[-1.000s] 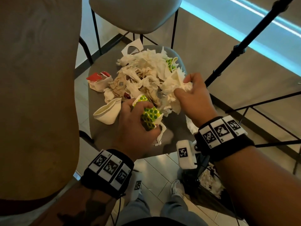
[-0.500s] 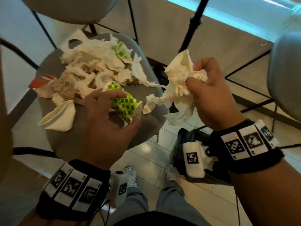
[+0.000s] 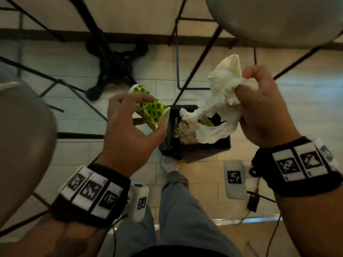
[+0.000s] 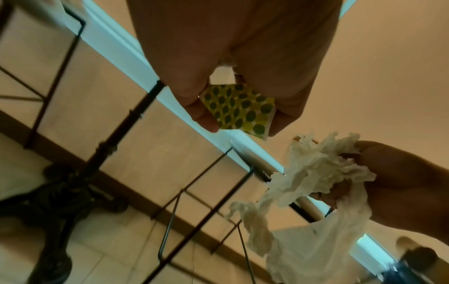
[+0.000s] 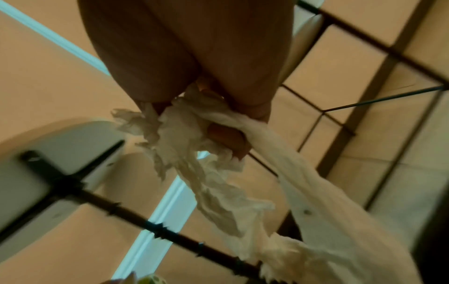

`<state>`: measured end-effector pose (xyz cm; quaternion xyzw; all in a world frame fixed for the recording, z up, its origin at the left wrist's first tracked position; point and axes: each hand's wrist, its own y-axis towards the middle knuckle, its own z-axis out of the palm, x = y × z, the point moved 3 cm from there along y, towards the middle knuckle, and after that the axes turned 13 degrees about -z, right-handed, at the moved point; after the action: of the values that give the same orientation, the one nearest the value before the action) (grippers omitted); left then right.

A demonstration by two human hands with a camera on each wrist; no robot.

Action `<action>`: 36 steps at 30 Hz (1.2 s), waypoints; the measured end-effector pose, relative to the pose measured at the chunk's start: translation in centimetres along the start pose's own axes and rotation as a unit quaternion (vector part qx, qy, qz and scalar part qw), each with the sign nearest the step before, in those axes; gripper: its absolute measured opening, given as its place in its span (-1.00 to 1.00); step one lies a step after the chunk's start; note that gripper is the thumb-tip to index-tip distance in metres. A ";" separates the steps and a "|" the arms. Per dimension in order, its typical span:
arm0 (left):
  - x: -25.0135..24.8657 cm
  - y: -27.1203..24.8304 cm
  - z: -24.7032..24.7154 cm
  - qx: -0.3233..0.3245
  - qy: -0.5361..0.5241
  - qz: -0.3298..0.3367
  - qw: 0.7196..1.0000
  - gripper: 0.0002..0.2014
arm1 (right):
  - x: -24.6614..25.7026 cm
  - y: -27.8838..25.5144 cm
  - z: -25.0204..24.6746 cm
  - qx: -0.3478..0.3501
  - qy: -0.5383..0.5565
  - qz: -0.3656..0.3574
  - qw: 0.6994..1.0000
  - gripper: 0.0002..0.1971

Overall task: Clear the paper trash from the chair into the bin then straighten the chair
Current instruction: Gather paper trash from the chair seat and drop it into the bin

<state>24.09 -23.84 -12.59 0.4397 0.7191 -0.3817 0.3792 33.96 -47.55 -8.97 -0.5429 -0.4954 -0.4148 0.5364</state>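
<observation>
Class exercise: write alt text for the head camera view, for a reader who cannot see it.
Seen from above, the person's left hand grips a crushed green-dotted paper cup and the right hand grips a wad of white tissue paper over a black bin on the tiled floor. The bin already holds crumpled paper; the person's legs show below.

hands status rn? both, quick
Left hand: closed, pinching the green-dotted paper cup.
Right hand: closed, gripping a wad of white tissue paper that hangs over the black bin.
</observation>
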 end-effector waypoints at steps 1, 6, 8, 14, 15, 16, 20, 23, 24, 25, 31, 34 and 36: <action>1.0 1.0 2.3 0.022 0.013 -0.010 1.000 -0.51 | -2.3 0.6 -1.4 -0.023 0.000 0.019 1.000 -0.79; 7.5 5.6 13.2 0.132 0.075 -0.057 0.987 -0.51 | -15.3 3.5 -5.9 -0.132 0.035 0.136 0.981 -0.79; 10.4 6.9 16.6 0.167 0.112 -0.084 0.976 -0.49 | -20.0 4.5 -6.8 -0.162 0.039 0.172 0.971 -0.82; 17.9 9.8 24.0 0.226 0.209 -0.156 0.939 -0.42 | -32.3 7.4 -8.3 -0.218 0.038 0.247 0.943 -0.64; 19.2 10.2 24.9 0.232 0.218 -0.164 0.934 -0.42 | -34.1 7.7 -8.4 -0.222 0.032 0.255 0.941 -0.63; 20.5 10.5 25.8 0.236 0.226 -0.169 0.930 -0.42 | -36.0 7.9 -8.6 -0.222 0.025 0.266 0.938 -0.62; 25.5 11.0 28.6 0.248 0.261 -0.196 0.912 -0.33 | -43.0 7.5 -8.9 -0.197 0.008 0.313 0.929 -0.54; 29.1 10.5 29.5 0.298 0.291 -0.235 0.878 0.02 | -46.4 6.5 -9.1 -0.164 0.028 0.339 0.926 -0.43; 29.9 10.1 29.5 0.315 0.301 -0.251 0.864 0.14 | -47.1 5.9 -9.0 -0.148 0.028 0.353 0.923 -0.40; 30.3 9.9 29.4 0.329 0.309 -0.263 0.853 0.20 | -47.6 5.3 -8.9 -0.131 0.019 0.368 0.920 -0.35; 28.0 9.1 26.9 0.359 0.275 -0.276 0.849 0.20 | -45.6 4.1 -8.6 -0.056 -0.021 0.399 0.915 -0.14; 25.6 8.8 24.2 0.345 0.213 -0.295 0.865 0.18 | -43.1 3.9 -8.2 -0.041 -0.062 0.411 0.909 -0.18; 23.1 8.2 21.1 0.324 0.160 -0.309 0.880 0.14 | -40.1 4.0 -6.9 -0.017 -0.089 0.404 0.910 -0.43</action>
<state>28.59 -31.95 -43.59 0.3488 0.7055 -0.6155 -0.0414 31.84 -57.86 -48.46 -0.7405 -0.2720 -0.1212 0.6025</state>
